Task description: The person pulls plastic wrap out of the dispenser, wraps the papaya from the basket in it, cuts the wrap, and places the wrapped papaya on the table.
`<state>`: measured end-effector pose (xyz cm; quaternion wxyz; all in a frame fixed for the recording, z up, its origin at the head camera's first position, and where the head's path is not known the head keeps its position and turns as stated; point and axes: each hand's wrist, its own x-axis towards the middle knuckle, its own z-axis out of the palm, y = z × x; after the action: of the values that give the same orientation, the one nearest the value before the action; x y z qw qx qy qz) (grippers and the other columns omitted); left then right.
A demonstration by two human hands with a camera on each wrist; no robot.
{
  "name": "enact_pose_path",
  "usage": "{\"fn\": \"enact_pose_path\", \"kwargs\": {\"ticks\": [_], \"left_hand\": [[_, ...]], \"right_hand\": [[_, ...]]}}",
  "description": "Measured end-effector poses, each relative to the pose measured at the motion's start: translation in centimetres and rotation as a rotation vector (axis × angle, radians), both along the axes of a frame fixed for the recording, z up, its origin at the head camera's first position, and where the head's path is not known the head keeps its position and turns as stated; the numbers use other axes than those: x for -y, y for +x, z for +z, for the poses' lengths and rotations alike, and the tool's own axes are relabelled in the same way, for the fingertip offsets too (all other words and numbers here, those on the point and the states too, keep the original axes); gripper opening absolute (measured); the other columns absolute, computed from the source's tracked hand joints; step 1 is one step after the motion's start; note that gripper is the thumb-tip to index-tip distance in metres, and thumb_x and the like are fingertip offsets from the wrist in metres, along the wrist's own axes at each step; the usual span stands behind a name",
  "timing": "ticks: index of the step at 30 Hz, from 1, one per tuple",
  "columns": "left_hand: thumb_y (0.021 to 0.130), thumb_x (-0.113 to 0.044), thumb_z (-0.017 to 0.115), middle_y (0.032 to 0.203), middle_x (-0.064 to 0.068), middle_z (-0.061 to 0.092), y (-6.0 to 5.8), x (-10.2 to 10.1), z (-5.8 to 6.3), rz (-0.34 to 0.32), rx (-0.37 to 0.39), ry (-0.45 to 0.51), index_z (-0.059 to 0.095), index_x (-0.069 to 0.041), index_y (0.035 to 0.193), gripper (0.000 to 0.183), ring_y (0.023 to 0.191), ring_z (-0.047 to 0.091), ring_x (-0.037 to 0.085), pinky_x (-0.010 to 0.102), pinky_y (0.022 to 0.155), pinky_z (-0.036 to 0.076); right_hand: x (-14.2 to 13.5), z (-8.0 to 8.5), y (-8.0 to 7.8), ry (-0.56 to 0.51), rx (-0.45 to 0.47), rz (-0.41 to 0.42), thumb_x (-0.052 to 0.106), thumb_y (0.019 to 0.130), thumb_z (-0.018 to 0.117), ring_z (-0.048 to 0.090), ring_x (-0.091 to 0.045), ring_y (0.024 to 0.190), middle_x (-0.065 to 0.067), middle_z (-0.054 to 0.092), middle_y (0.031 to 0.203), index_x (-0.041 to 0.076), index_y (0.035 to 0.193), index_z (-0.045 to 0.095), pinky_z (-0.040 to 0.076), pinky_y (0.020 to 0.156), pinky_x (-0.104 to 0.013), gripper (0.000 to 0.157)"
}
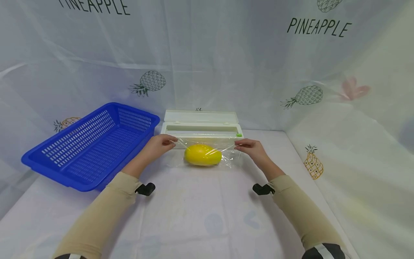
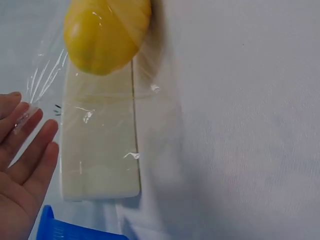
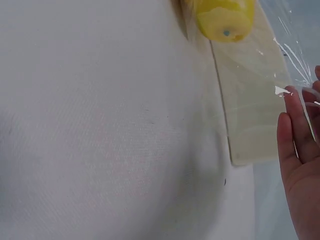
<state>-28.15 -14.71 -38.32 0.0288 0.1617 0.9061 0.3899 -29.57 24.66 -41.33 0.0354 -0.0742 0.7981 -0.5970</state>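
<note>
A smooth yellow oval fruit (image 1: 203, 154) lies on the white cloth with clear cling film (image 1: 230, 158) draped over it. At the fruit's left, my left hand (image 1: 161, 144) pinches one part of the film between thumb and index finger. My right hand (image 1: 253, 148) pinches the film on the other side, and taut creases run from both hands toward the fruit. Directly behind stands a long white cling film dispenser (image 1: 201, 116), its lid raised. In the left wrist view the film (image 2: 46, 82) stretches from the fingertips to the fruit (image 2: 102, 40).
A large blue perforated plastic basket (image 1: 97, 144) sits at the left, tilted, close beside my left forearm. A small green piece (image 1: 239, 135) shows on the dispenser's right end. White pineapple-print cloth (image 1: 223, 90) hangs behind and along the right side.
</note>
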Motion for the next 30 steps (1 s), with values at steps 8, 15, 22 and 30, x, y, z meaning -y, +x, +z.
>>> {"fn": "enact_pose_path", "kwargs": {"ticks": [8,15,22,30], "left_hand": [[0.094,-0.011,0.065,0.124,0.020,0.057,-1.4,-0.2,-1.6,0.020,0.246,0.202,0.053,0.000,0.135,0.045,0.088,0.069,0.025,0.036,0.082,0.056],[0.090,-0.003,0.069,0.132,0.019,0.051,-1.9,0.0,-2.4,0.024,0.309,0.230,0.050,-0.003,0.139,0.053,0.073,0.064,0.022,0.029,0.070,0.058],[0.092,-0.003,0.064,0.133,0.019,0.052,-2.0,0.6,-3.1,-0.012,0.333,0.228,0.050,-0.002,0.139,0.049,0.077,0.058,0.021,0.026,0.071,0.055],[0.095,-0.005,0.061,0.135,0.023,0.052,-2.0,1.3,-3.9,-0.023,0.406,0.307,0.047,0.003,0.140,0.048,0.084,0.058,0.023,0.026,0.074,0.054]], "right_hand": [[0.2,-1.4,-0.8,0.089,0.099,-0.015,0.017,0.083,0.078,0.055,-0.024,0.116,-0.007,0.060,0.132,0.006,0.124,0.067,0.035,0.108,-0.045,0.044],[0.3,-1.8,-1.2,0.176,0.188,0.020,0.017,0.081,0.079,0.054,-0.022,0.111,-0.002,0.058,0.134,0.012,0.126,0.067,0.042,0.099,-0.038,0.047],[0.0,-2.1,-1.4,0.212,0.221,0.111,0.012,0.084,0.075,0.058,-0.020,0.091,-0.005,0.062,0.125,0.009,0.128,0.065,0.049,0.085,-0.032,0.045],[-0.2,-2.6,-1.3,0.271,0.254,0.148,0.016,0.083,0.077,0.059,-0.019,0.086,-0.005,0.065,0.118,0.010,0.126,0.066,0.049,0.080,-0.030,0.045]]}}
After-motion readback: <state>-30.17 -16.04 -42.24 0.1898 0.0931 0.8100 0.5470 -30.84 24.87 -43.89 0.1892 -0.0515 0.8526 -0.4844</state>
